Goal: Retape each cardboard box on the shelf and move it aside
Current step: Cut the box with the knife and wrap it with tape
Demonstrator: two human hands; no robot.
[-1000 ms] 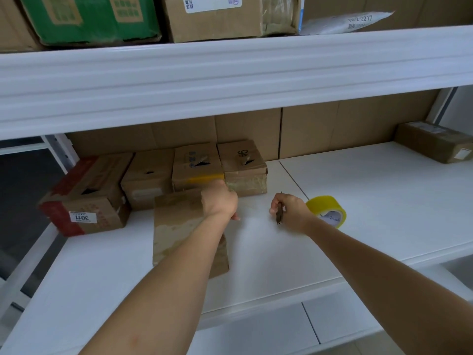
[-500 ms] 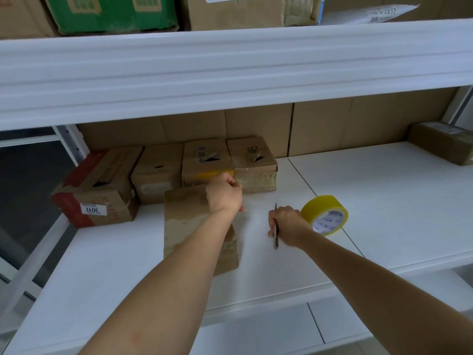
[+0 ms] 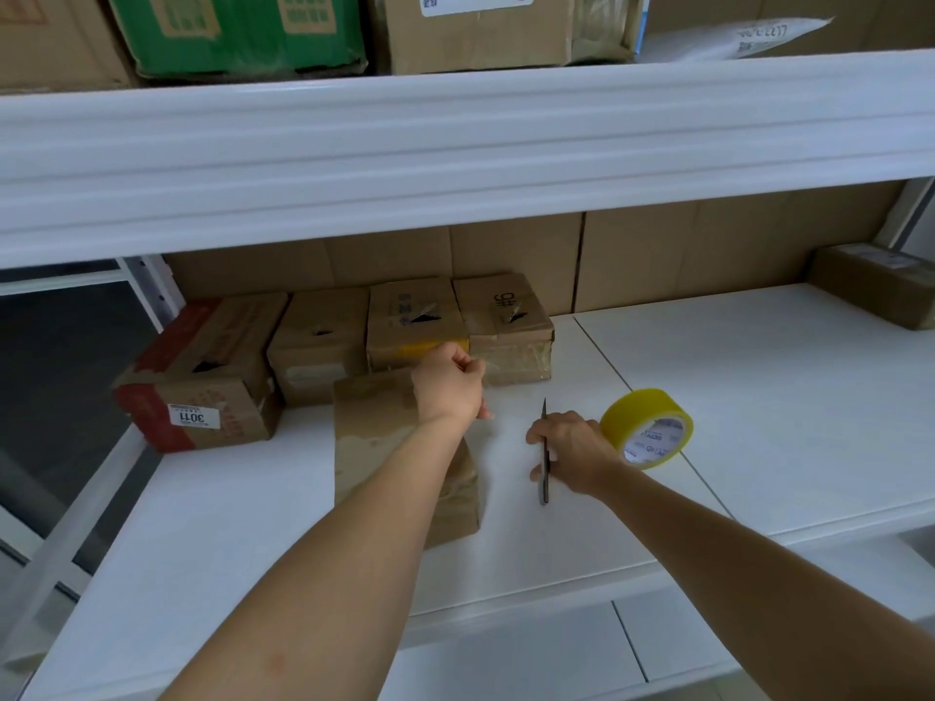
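Your left hand (image 3: 448,384) and right hand (image 3: 571,450) were bare, with no gloves, rings or watch showing on them. Your two forearms were uncovered right down to the bottom edge of the view, with no sleeve or cuff over them. A small mark sat on your left forearm low in the view.

White label "3011" upside down on red-taped box (image 3: 202,376), "HO" on rightmost box (image 3: 506,321)

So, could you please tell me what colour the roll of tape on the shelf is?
Yellow; the roll of tape shows in the head view.
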